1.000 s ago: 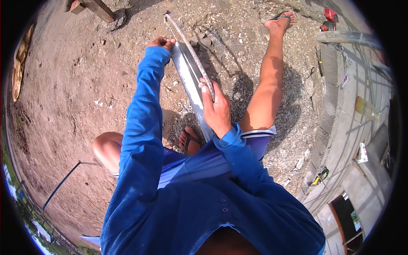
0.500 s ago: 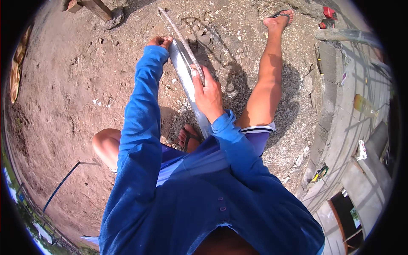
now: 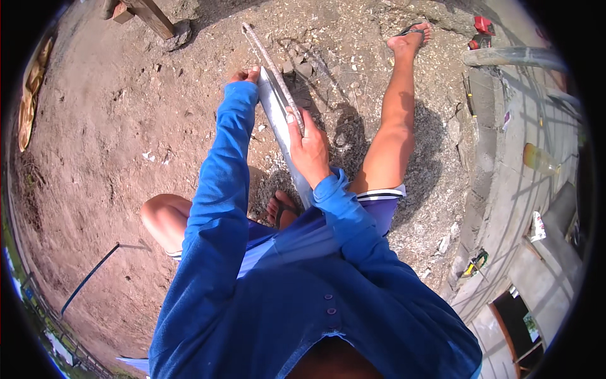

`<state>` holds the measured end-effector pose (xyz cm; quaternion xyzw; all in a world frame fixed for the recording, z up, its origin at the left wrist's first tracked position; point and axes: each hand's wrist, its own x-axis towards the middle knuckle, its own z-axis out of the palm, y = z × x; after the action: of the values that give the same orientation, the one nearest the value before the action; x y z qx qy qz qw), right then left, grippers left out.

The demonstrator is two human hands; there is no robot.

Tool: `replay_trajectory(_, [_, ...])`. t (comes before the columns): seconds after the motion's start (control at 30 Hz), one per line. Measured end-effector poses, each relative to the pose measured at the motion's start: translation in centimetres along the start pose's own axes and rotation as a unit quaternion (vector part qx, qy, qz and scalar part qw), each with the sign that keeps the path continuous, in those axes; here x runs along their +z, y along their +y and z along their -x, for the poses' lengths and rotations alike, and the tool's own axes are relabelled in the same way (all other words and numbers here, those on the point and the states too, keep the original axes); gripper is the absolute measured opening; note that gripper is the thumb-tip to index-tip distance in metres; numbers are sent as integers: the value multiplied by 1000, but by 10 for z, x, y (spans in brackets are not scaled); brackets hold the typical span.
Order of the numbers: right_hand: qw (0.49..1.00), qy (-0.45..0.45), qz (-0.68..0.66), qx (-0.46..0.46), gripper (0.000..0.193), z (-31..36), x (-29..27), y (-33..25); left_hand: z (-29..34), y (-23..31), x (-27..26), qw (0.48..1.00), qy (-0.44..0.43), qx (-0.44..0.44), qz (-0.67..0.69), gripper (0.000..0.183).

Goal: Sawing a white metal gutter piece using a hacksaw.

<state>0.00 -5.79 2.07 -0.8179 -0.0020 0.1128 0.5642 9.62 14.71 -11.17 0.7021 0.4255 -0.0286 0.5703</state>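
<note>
- While the left hand pinches the far end of the metal strip, the right hand grips the near end of the rod-framed saw.
- The saw's tip reaches past the strip's far end.
- The strip runs back between the legs to the blue shorts.

hard, bright sunlight comes from the left of my right fingers, throwing dark shadows onto the ground to their right. just left of them, the metal strip glares pale. well to their right, striped shade crosses grey concrete. far out from my fingers, straight edges bend and the corners go black.
</note>
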Motion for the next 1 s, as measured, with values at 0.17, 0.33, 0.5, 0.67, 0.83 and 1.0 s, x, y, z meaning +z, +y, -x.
replay_trajectory(0.17, [999,-21,-31,4,35,2,14,-10,0,-36,15,986,157,36,-39,58])
replay_trajectory(0.33, [1000,4,0,9,30,3,11,-14,25,-6,38,975,192,110,-26,55])
replay_trajectory(0.5, [1000,-11,14,11,33,6,16,-26,28,-4,29,969,214,84,-87,57])
replay_trajectory(0.67, [999,9,43,14,31,7,19,-23,39,5,29,979,169,92,-73,57])
replay_trajectory(0.83, [998,-29,36,48,35,10,23,-21,37,-2,28,975,186,88,-78,55])
replay_trajectory(1.0, [998,-18,46,31,35,8,20,-27,37,-1,28,978,176,100,-59,56])
